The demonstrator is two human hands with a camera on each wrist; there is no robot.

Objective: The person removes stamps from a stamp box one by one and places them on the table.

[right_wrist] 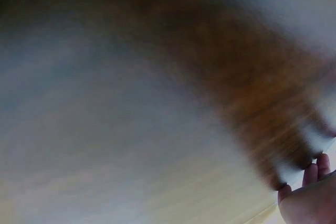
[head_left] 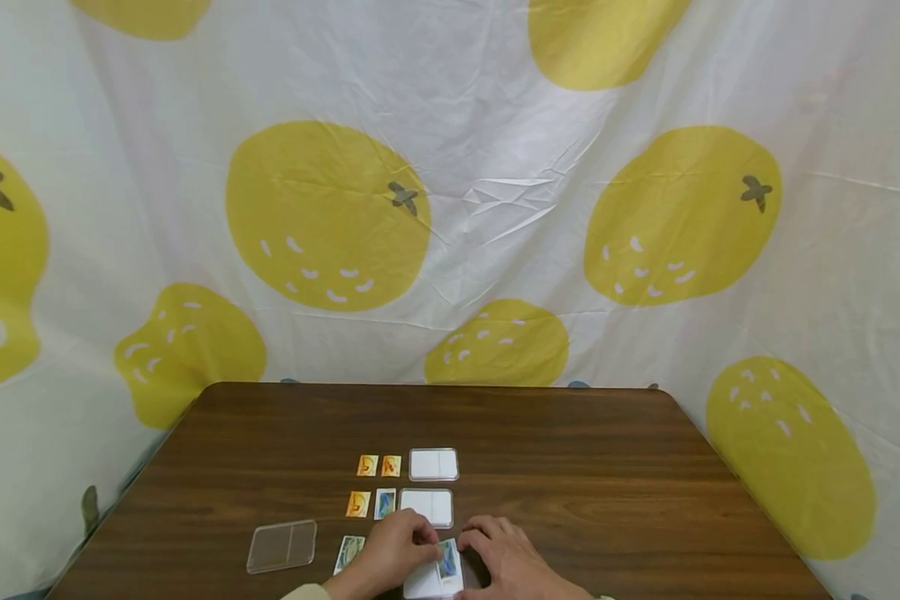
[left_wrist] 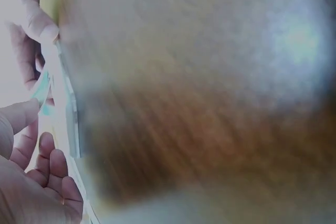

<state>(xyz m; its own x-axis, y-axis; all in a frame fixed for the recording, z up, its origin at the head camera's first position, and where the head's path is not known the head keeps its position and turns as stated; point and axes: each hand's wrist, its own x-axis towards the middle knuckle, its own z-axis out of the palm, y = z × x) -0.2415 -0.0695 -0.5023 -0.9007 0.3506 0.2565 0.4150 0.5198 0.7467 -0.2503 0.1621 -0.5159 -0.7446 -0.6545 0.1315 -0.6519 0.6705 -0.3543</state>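
In the head view, a small blue-and-green stamp-like picture point(head_left: 447, 560) lies over the white insert of a clear plastic case point(head_left: 420, 583) at the table's front. My left hand point(head_left: 393, 546) pinches that stamp by its left side, and in the left wrist view a thin bent piece point(left_wrist: 43, 85) shows at its fingertips. Against the case's right side, my right hand point(head_left: 506, 558) holds with its index finger near the upper corner and its thumb near the lower one. The right wrist view is blurred, with only some fingers point(right_wrist: 310, 174) at its lower right corner.
Two similar cases with white inserts, an upper one point(head_left: 433, 464) and a lower one point(head_left: 438, 507), lie behind the hands. Orange stamps point(head_left: 367, 465), a blue one point(head_left: 385, 503) and a green one point(head_left: 350, 550) lie left of them. A clear lid point(head_left: 282, 547) lies further left.
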